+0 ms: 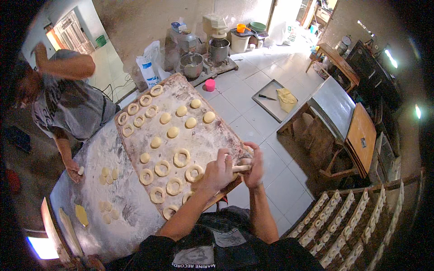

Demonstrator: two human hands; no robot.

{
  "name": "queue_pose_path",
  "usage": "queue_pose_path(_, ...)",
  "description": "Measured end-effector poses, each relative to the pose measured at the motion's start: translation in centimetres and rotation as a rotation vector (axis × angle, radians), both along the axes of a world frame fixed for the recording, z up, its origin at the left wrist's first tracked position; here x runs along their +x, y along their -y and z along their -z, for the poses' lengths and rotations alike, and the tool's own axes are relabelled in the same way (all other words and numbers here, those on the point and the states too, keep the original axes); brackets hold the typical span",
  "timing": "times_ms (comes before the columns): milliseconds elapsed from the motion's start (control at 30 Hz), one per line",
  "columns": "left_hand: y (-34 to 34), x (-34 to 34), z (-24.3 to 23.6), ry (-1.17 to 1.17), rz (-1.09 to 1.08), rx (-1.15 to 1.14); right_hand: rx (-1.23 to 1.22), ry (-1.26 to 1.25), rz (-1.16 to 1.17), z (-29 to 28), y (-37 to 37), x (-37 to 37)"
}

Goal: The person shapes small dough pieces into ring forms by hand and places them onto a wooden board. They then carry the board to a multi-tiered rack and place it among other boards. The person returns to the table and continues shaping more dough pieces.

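Observation:
Over the right edge of a floured wooden board (212, 135), my left hand (219, 171) and my right hand (254, 166) are both closed on a dough ring (242, 168). Two pale strands of it show between them; the fingers cover the rest, and the hands are slightly blurred. Just left of my left hand lies a shaped dough ring (194, 173), with another dough ring (181, 157) beyond it. Several round dough balls (172, 132) rest in the middle of the board, and thinner rings (145, 100) sit along its far left side.
At left, a co-worker (77, 90) leans by a floured metal table (99, 149) holding small dough pieces (108, 175). Mixers (219, 45) stand against the far wall. A tray (266, 106) with a knife lies on the tiled floor. Racks of dough rings (339, 226) fill the lower right.

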State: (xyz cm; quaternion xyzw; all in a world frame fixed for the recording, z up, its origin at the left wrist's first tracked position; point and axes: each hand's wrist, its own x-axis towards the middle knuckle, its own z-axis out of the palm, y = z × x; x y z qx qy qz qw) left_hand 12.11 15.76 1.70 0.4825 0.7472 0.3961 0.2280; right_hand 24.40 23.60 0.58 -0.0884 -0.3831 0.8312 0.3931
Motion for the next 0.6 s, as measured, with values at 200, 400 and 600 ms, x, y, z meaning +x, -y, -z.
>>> queue_pose_path(200, -4.6, 2.0, 0.9, 0.306, 0.125, 0.075, 0.179, 0.626, 0.251, 2.1, -2.6, 0.9)
queue_pose_path(400, -9.3, -0.5, 4.0, -0.147, 0.152, -0.374, 0.601, 1.618, 0.406, 1.4, -6.0, 2.8)
queue_pose_path(600, -7.6, -1.1, 5.2, -0.236, 0.211, -0.303, 0.617, 1.622, 0.225, 4.1, -5.5, 3.0)
